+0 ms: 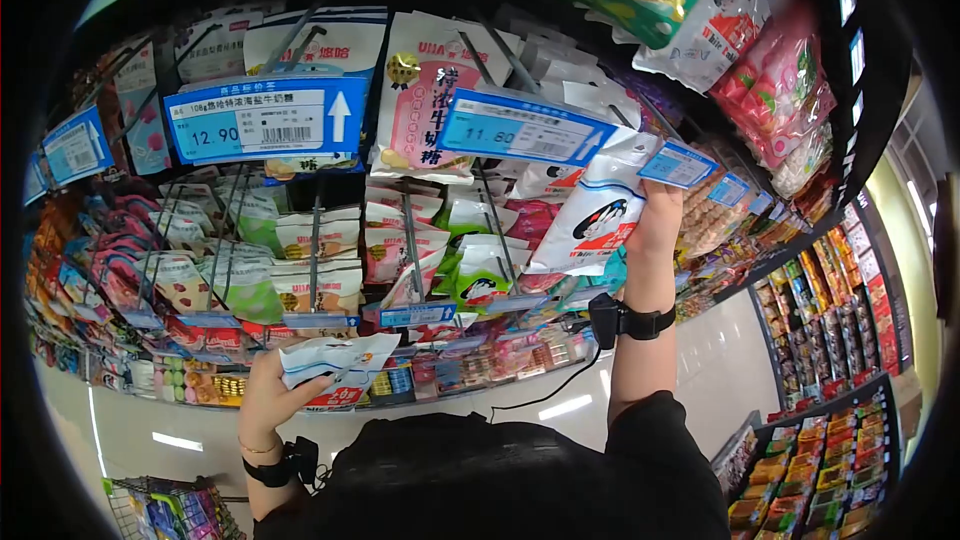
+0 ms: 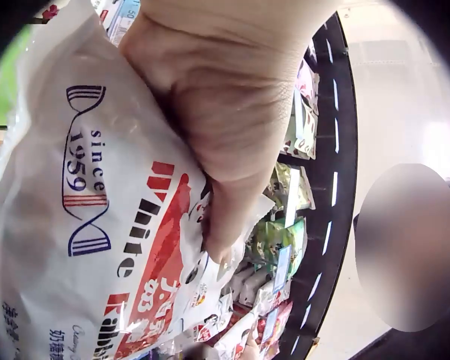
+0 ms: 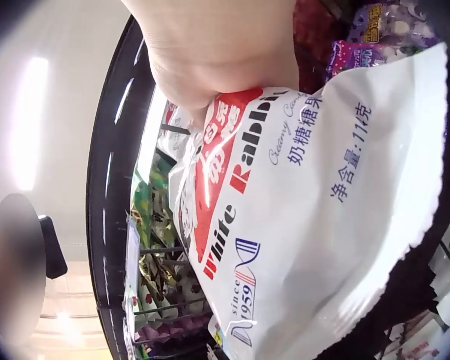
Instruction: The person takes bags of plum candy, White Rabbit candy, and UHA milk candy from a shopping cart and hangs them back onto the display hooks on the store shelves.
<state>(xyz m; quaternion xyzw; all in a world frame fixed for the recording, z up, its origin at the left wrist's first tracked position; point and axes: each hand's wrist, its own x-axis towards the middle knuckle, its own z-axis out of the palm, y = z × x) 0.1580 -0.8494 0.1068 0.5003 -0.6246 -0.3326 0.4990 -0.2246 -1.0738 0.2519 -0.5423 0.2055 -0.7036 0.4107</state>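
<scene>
My left hand grips a white bag of White Rabbit candy low in front of the rack, with the thumb across its front. That bag's printed face fills much of the left wrist view. Farther up and to the right, my right hand holds a second White Rabbit candy bag by its side, right below a blue price tag. In the right wrist view this second bag has its red and black lettering showing, and the fingers are mostly hidden behind it.
Candy bags hang on metal hooks across the rack, with larger price tags in front. A pink candy bag hangs between two tags. More bags overhang at upper right. A shopping cart stands at lower left, and another shelf at lower right.
</scene>
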